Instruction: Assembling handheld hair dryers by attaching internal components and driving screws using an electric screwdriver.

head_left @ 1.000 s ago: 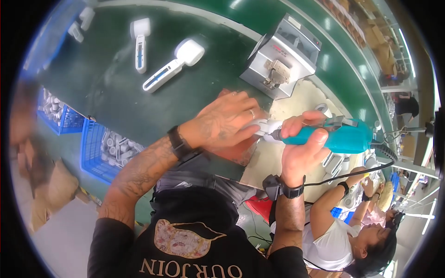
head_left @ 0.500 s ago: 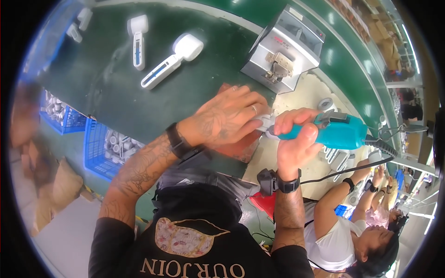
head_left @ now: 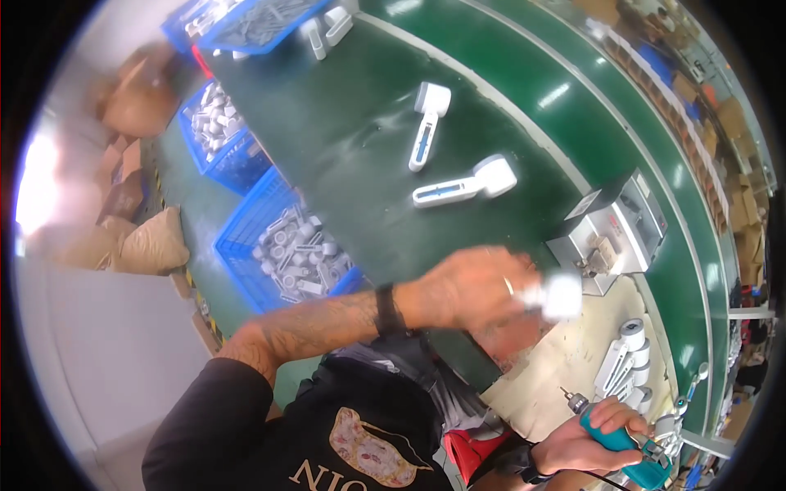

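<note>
My left hand (head_left: 475, 288), blurred by motion, is closed on a white round-headed handpiece (head_left: 563, 296) above the near part of the bench. The handle of that piece is mostly hidden by my fingers. Lower right, my right hand (head_left: 583, 443) is wrapped round a teal electric screwdriver (head_left: 649, 472), its bit pointing up and left, apart from the handpiece. Two similar white handpieces with blue strips lie farther off on the green bench: one (head_left: 423, 141) with its head pointing away, the other (head_left: 449, 192) with its head to the right.
A grey metal machine (head_left: 610, 237) stands on the right. Several white handpieces (head_left: 621, 364) lie grouped below it. Blue baskets of white parts (head_left: 246, 237) stand on the floor at left. A blue tray (head_left: 214, 39) sits at the far bench end. A cable trails from the screwdriver.
My right hand has drawn the screwdriver away from the white piece, down and right. My left hand has lifted the handpiece, whose white head now shows. The view has shifted leftward.
</note>
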`<state>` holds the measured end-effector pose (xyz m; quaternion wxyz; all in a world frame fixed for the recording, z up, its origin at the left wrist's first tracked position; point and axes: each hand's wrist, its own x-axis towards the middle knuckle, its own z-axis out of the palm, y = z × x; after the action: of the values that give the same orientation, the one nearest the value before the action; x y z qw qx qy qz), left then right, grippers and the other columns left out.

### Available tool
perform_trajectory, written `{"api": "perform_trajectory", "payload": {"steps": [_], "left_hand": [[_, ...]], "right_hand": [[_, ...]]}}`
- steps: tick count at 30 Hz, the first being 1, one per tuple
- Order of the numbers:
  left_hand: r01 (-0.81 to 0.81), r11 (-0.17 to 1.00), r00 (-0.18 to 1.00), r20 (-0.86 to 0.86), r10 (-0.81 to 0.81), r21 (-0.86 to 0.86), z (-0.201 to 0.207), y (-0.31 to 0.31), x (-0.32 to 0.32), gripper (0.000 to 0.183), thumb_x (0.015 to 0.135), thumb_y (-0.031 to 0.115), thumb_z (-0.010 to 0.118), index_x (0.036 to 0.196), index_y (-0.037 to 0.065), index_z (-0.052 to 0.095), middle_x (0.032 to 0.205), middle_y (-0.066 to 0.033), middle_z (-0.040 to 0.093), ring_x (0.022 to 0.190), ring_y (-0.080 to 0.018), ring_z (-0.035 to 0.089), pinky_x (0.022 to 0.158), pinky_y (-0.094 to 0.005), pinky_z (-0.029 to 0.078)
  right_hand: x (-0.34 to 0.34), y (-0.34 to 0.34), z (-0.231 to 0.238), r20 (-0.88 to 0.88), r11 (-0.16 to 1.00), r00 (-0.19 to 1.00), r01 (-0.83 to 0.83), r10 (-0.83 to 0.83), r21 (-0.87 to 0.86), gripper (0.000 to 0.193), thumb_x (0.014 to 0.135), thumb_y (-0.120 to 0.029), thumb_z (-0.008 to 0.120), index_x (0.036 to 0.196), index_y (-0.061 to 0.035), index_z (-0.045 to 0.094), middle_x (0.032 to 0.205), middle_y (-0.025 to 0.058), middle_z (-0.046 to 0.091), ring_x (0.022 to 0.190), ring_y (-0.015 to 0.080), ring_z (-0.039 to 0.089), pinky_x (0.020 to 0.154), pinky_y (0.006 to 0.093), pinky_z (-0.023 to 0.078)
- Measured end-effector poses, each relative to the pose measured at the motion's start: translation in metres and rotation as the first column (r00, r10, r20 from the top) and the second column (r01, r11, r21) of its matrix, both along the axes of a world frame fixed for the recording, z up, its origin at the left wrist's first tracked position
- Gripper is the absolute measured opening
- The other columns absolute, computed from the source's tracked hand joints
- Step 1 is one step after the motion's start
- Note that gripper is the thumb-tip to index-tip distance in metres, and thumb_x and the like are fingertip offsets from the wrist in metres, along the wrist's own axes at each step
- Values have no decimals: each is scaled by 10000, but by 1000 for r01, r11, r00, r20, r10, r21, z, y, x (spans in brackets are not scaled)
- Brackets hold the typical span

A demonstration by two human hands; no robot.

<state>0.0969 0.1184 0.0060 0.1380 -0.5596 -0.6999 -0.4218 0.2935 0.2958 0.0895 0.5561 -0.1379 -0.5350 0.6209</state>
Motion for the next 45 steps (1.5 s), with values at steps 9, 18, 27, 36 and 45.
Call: {"api": "perform_trajectory", "payload": {"steps": [9, 18, 27, 36, 45], "left_hand": [[-586, 774, 810, -141, 570, -239, -5, -58, -73, 503, 778, 416, 841, 1163, 163, 638, 1478, -164, 432, 1457, -466, 293, 1169, -638, 235], [-680, 658, 732, -244, 637, -324, -5, -76, -123, 456, 848, 439, 759, 1175, 141, 651, 1200, -163, 596, 1164, -368, 522, 905, -518, 469], [-191, 981, 973, 141, 184, 36, 42, 40, -25, 317, 831, 202, 817, 1076, 63, 671, 979, -127, 691, 923, -330, 670, 805, -419, 549], [120, 926, 941, 339, 9, -357, 10, 269, 82, 452, 900, 495, 642, 819, 62, 741, 833, -190, 715, 860, -370, 692, 769, -490, 533], [158, 927, 936, 352, -31, -339, 1, 229, 69, 421, 866, 404, 646, 1072, 38, 620, 1010, -175, 673, 920, -374, 663, 815, -473, 521]], "right_hand": [[13, 3, -31, 92, 986, 982, -165, 165, -2, 633, 999, -686, 479, 1040, -64, 584, 667, 1, 405, 583, 119, 366, 545, 257, 288], [31, -5, -44, 166, 976, 969, -200, 183, 91, 670, 947, -710, 557, 1099, -58, 555, 654, 17, 445, 580, 129, 435, 547, 266, 333], [53, -11, -36, 199, 990, 970, -135, 140, -34, 745, 867, -689, 680, 1075, 0, 485, 700, 95, 546, 589, 209, 565, 516, 324, 471], [66, -21, -20, 299, 996, 953, -68, 47, 61, 733, 910, -707, 623, 1051, 2, 502, 654, 80, 519, 541, 197, 533, 490, 296, 439], [88, -3, -39, 308, 996, 948, -87, 83, 2, 635, 918, -517, 745, 1117, 37, 505, 801, 128, 607, 676, 221, 614, 620, 342, 527]]}}
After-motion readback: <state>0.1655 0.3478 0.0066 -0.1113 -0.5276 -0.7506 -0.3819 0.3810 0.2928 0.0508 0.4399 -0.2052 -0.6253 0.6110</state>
